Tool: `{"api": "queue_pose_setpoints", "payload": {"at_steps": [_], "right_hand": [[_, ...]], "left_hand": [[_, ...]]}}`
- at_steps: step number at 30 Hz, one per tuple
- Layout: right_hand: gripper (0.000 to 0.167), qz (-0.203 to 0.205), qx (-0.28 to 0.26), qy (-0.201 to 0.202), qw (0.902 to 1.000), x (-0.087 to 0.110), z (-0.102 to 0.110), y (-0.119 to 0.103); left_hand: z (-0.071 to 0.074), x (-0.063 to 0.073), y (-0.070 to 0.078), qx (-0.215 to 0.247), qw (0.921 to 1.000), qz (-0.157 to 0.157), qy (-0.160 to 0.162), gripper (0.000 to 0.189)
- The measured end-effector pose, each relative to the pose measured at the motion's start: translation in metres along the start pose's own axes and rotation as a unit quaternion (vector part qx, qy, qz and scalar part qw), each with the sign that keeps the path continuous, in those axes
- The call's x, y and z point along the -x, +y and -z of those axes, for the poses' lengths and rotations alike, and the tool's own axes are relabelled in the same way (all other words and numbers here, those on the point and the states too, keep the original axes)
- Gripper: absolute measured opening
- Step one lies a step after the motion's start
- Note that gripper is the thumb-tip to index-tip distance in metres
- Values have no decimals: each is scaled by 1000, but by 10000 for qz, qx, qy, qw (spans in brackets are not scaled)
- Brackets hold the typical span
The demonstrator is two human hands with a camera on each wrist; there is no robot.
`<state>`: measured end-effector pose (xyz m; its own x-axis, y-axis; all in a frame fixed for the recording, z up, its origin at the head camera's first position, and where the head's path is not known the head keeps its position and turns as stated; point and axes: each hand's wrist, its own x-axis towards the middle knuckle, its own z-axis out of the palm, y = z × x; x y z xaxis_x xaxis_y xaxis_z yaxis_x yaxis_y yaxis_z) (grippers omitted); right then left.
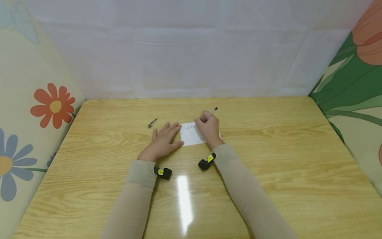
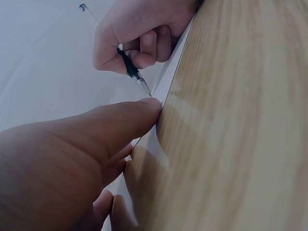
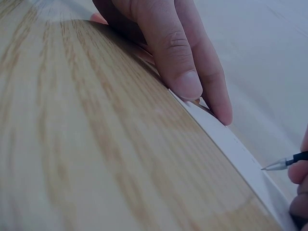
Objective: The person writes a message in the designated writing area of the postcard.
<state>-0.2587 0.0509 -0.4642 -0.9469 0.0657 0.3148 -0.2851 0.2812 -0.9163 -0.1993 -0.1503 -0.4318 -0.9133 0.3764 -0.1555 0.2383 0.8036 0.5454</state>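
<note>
A small white sheet of paper (image 1: 189, 137) lies on the wooden table, with a short row of dark marks near its top edge. My right hand (image 1: 209, 129) pinches a pen (image 1: 213, 111) with a clear barrel and black grip. In the right wrist view the pen's metal tip (image 3: 275, 165) points down at the paper, close to the marks. My left hand (image 1: 163, 141) lies spread at the paper's left side, its thumb and fingertips on that edge. The right part of the sheet is hidden under my right hand.
A pen cap (image 1: 152, 123) lies on the table (image 1: 283, 149) beyond my left hand. Each wrist wears a black camera on a strap. A white cloth (image 1: 191, 59) hangs behind the table, and flower-patterned panels (image 1: 53, 106) flank it on both sides.
</note>
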Motion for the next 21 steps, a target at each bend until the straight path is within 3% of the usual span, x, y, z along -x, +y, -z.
{"api": "queue_pose_setpoints", "payload": {"at_steps": [21], "right_hand": [[25,33,-7,-20,10000,-1,-1,0]], "left_hand": [[1,-2,-1,-16,10000,19,-72,72]]}}
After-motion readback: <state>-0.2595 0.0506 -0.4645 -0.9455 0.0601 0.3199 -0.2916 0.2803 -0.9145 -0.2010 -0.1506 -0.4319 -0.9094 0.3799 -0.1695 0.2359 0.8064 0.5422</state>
